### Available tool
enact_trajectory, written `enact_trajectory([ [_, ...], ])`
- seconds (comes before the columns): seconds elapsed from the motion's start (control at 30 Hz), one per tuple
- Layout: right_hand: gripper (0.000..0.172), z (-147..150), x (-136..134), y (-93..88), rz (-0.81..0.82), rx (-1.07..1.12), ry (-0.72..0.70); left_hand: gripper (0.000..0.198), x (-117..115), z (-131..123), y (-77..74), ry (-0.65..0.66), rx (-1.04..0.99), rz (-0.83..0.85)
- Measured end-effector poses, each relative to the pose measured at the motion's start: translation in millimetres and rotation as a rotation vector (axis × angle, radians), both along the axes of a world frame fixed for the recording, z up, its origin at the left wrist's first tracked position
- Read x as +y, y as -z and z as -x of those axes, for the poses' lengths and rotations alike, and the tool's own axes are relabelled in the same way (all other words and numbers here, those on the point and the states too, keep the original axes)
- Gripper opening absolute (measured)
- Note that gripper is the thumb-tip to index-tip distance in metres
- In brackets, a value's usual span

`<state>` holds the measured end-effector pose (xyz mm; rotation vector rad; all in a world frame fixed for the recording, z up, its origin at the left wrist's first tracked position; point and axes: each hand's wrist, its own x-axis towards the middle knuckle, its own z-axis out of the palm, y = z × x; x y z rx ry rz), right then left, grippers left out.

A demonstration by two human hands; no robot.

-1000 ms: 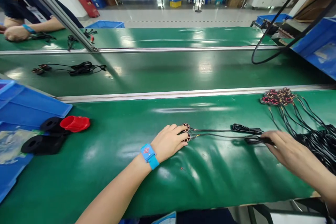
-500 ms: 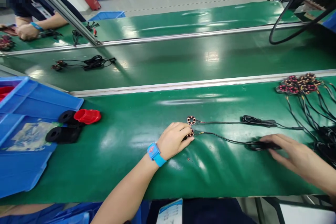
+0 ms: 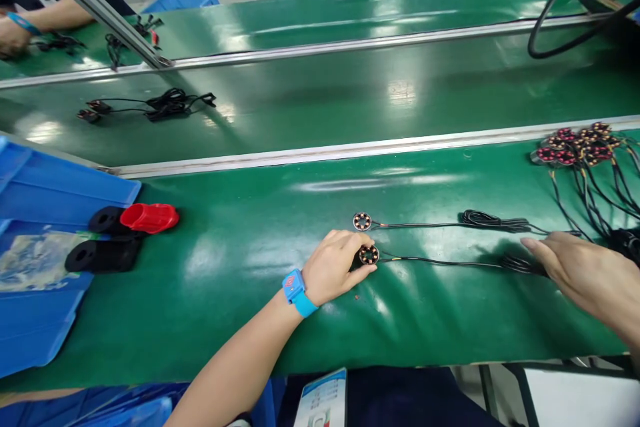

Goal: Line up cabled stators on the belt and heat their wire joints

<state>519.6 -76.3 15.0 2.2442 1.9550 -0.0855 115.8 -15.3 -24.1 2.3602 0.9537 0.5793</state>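
Note:
My left hand (image 3: 336, 265), with a blue wrist strap, pinches a small round LED ring board (image 3: 369, 254) flat on the green belt (image 3: 240, 260). A thin black cable runs right from it to a coiled bundle (image 3: 517, 263) under the fingertips of my right hand (image 3: 580, 273), whose fingers lie stretched over it. A second ring board (image 3: 362, 221) with its own cable and coil (image 3: 493, 220) lies just beyond, untouched.
A heap of ring boards (image 3: 575, 144) with black cables sits at the right edge. Red and black plastic housings (image 3: 125, 233) lie beside a blue bin (image 3: 35, 260) on the left. Another cable set (image 3: 150, 105) rests on the middle belt. A co-worker's hand (image 3: 13, 37) works far left.
The two ring boards have been drawn apart; the nearer one slid toward me under my left hand, and my right hand shifted right along its cable coil. The camera tilted down.

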Motion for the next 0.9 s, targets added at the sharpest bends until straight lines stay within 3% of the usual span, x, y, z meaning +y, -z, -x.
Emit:
enact_trajectory([
  [0.1,0.069,1.0,2.5,12.7,-0.193,-0.216,-0.131,0.034,0.9,-0.6,0.7,0.011,-0.002,0.001],
  [0.23,0.039,17.6,6.7,10.5,-0.567,-0.416,-0.409,0.038,2.0,-0.8,2.8,0.002,-0.010,-0.010],
  [0.27,0.032,28.8,8.6,6.5,-0.629,-0.359,-0.463,0.038,2.0,-0.7,3.5,0.000,-0.015,-0.017],
  [0.33,0.026,60.2,13.8,-1.5,-0.654,-0.038,-0.549,0.037,1.2,-0.7,4.5,-0.006,-0.034,-0.044],
  [0.43,0.032,117.2,25.2,-4.5,-0.397,0.553,-0.599,0.035,-1.5,-1.0,4.0,-0.017,-0.072,-0.099],
  [0.5,0.038,147.9,33.6,1.3,-0.125,0.769,-0.623,0.033,-3.9,-1.0,2.2,-0.026,-0.106,-0.126],
  [0.57,0.031,166.3,40.1,9.9,0.079,0.929,-0.591,0.033,-6.3,-0.7,0.0,-0.041,-0.140,-0.141],
  [0.67,0.020,173.2,44.5,19.2,0.243,1.097,-0.446,0.032,-8.9,-0.7,-1.9,-0.059,-0.168,-0.151],
  [0.9,0.033,167.4,46.3,19.6,0.502,1.435,-0.163,0.033,-10.4,-7.0,-4.1,-0.045,-0.195,-0.131],
])
